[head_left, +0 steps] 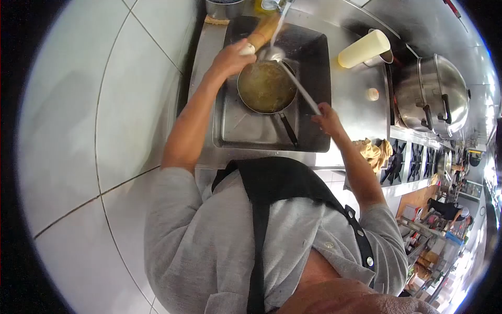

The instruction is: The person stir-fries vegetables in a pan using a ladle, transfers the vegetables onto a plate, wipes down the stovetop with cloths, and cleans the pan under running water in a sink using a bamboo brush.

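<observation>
My left hand (234, 58) is closed around the white-wrapped end of a bamboo brush (265, 31), its tan bristles blurred and pointing up and to the right. In my right hand (329, 121) is the end of a long-handled metal ladle (300, 88). The ladle's bowl (273, 54) sits at the far rim of a frying pan, under a thin stream of water (281, 23). That frying pan (266, 89) holds cloudy yellowish liquid, and its black handle (288, 130) points towards me. It rests inside a steel sink (243, 133).
Right of the sink, the steel counter (350, 86) carries a pale yellow squeeze bottle (364, 48) and a small white-capped item (372, 94). Beyond are a large steamer pot (436, 97), crumpled cloths (375, 154) and stove burners (395, 162). A tiled wall (130, 94) borders the left. Another person (449, 209) stands far right.
</observation>
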A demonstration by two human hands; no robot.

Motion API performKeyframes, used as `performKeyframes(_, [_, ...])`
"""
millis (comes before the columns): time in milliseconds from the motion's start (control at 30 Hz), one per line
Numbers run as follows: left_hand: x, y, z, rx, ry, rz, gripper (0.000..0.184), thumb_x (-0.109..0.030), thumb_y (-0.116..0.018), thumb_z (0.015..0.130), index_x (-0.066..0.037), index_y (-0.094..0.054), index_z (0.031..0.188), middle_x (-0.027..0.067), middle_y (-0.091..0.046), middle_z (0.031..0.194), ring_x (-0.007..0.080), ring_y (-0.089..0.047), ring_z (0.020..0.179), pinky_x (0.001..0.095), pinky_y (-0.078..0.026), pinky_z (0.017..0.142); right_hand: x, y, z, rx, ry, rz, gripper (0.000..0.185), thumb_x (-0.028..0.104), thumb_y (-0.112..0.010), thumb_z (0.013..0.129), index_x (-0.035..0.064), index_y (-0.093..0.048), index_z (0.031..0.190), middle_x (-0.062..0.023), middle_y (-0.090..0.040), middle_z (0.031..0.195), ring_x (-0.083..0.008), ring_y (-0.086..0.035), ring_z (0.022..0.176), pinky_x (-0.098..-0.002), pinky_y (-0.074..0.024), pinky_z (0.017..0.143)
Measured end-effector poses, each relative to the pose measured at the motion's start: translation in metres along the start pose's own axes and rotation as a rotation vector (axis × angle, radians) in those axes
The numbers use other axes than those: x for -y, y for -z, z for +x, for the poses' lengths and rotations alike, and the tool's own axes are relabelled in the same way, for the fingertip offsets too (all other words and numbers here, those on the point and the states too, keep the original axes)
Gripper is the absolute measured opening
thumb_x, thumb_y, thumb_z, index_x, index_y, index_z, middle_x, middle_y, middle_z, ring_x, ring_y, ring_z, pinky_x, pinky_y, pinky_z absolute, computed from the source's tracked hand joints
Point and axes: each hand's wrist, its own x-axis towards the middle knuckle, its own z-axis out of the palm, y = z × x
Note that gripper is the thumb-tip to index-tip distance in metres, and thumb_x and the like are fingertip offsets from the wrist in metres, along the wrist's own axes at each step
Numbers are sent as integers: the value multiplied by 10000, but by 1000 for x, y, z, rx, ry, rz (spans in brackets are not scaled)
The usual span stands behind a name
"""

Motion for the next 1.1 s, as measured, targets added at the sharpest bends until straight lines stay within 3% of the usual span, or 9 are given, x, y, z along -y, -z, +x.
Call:
performKeyframes(133, [-1,-4,-32,-56,205,-781,473,-326,-684,827,9,-570,1141,132,-645,966,225,-657,904,345,-520,733,9,-26,-25,526,-398,1021,211,181,-521,901,106,-466,711,54,-393,532,-44,-332,351,-216,-270,292])
performKeyframes(267, [-8,-3,-61,264,484,-1397,403,-218,-719,792,10,-546,1075,90,-609,854,194,-647,708,316,-560,606,-6,-41,-34,655,-515,1400,277,157,-458,930,139,-401,660,67,-360,486,-41,-336,324,-211,-279,273])
performKeyframes(400, [-3,-19,-69,277,575,-781,581,-267,-779,717,-8,-504,1158,101,-625,895,174,-645,714,289,-533,558,-10,-45,-35,713,-506,1458,243,158,-461,930,131,-417,693,71,-372,488,-36,-346,322,-208,-289,270])
performKeyframes(500, [21,-68,-77,313,271,-354,782,-245,-754,660,-12,-406,1320,134,-644,986,204,-655,734,298,-519,558,-20,-52,-26,746,-499,1415,223,152,-494,922,108,-432,713,46,-366,493,-58,-355,324,-226,-308,275])
performKeyframes(600, [26,-64,-56,433,372,33,813,-229,-748,653,-77,-400,1371,181,-622,1130,299,-648,918,397,-517,781,-12,-53,-38,462,-384,920,256,164,-535,911,114,-421,688,45,-358,491,-62,-353,327,-229,-301,281])
performKeyframes(667, [-6,-36,-44,367,494,44,817,-264,-736,668,-106,-389,1391,170,-617,1183,313,-644,975,410,-505,824,-19,-53,-33,454,-364,908,276,176,-555,906,116,-414,676,42,-359,488,-65,-355,327,-232,-301,282])
performKeyframes(800, [4,-65,-40,703,75,466,762,-235,-653,732,-163,-339,1422,191,-643,1101,358,-629,985,448,-503,821,-18,-44,-38,469,-363,927,222,158,-583,869,115,-425,719,29,-400,506,-77,-385,336,-256,-317,298])
performKeyframes(933, [-24,-40,-27,385,158,502,578,-155,-541,798,-93,-425,1360,184,-655,1062,326,-640,992,439,-501,834,-27,-36,-28,477,-314,877,153,132,-577,857,103,-450,776,18,-427,536,-85,-399,344,-272,-318,305])
performKeyframes(1100, [-14,-60,-29,505,27,606,592,-115,-547,788,-52,-399,1358,205,-657,1017,348,-645,954,455,-514,796,-8,-36,-30,499,-388,1006,229,158,-588,872,112,-437,706,27,-390,498,-86,-366,321,-265,-295,294])
